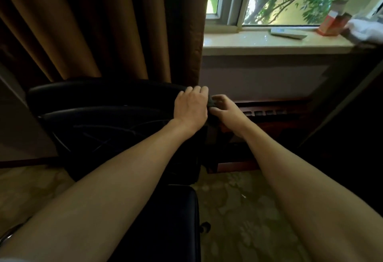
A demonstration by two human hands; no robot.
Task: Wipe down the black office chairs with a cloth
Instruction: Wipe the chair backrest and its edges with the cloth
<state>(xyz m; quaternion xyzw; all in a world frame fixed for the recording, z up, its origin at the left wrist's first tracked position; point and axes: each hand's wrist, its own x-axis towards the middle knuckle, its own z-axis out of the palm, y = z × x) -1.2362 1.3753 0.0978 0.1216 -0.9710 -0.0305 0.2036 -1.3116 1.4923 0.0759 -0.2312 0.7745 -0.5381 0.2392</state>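
Note:
A black office chair [99, 116] stands in front of me with its padded backrest top and mesh back facing me, its seat [178, 220] below. My left hand [191, 107] lies over the right end of the backrest top, fingers curled over the edge. My right hand [224, 107] is just beside it and pinches a small dark cloth [212, 102] that shows between the two hands. Whether the left hand also holds the cloth cannot be told.
A brown curtain [103, 23] hangs behind the chair. To the right is a windowsill [259, 42] with a white remote [288, 32], a red box [331, 25] and white cloth [364, 31]. A dark wooden piece of furniture [269, 120] sits below. Patterned carpet [248, 210] covers the floor.

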